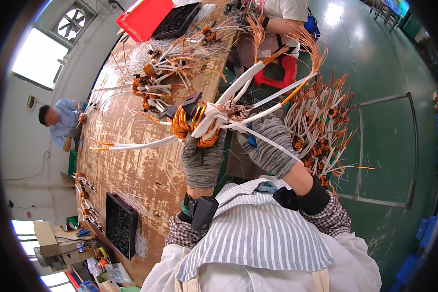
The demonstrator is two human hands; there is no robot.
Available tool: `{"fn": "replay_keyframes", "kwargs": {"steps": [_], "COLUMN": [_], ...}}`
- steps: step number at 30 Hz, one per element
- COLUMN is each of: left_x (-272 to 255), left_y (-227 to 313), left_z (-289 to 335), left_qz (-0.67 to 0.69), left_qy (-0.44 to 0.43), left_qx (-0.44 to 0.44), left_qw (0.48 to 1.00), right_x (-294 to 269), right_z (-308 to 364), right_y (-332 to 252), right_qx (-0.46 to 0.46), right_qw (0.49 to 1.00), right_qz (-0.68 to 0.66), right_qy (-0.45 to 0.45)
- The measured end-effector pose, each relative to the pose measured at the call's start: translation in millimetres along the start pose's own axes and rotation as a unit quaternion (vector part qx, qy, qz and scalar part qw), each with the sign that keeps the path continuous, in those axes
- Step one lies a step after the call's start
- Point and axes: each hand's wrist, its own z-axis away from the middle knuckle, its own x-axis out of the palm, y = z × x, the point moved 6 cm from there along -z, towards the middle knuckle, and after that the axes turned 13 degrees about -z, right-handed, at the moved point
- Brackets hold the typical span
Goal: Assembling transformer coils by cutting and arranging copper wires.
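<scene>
My left hand, in a grey knitted glove, is closed around the underside of a toroidal copper coil. The coil has orange-brown windings, black plastic pieces and thick white-sleeved leads that end in frayed bare copper strands at the upper right. My right hand, gloved alike, is closed beside the leads at the coil's right. Between its thumb and fingers shows a bit of blue handle; the rest of that tool is hidden. A thin white sleeve crosses in front of the right hand.
Several similar coils lie on the worn wooden table. A black tray of small dark parts sits nearer left. A red bin is at the far end. More coils are piled right, near a metal frame. Two people work nearby.
</scene>
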Motion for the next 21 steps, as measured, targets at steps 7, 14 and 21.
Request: {"fn": "replay_keyframes", "kwargs": {"steps": [7, 14, 21], "left_x": [-5.8, -5.4, -1.3], "left_y": [-10.7, -16.4, -21.3], "left_z": [-2.2, -5.0, -6.6], "left_qz": [0.016, 0.019, 0.006], "left_qy": [0.013, 0.027, 0.025], "left_qx": [-0.038, -0.041, -0.031], "left_qw": [0.999, 0.999, 0.999], "right_x": [3.8, 14.6, 3.7], "right_z": [1.3, 1.9, 1.8], "right_y": [20.0, 49.6, 39.7], "right_qx": [0.009, 0.068, -0.056], "right_qw": [0.999, 0.979, 0.994], "right_qz": [-0.011, -0.178, 0.03], "right_qy": [-0.044, -0.066, -0.089]}}
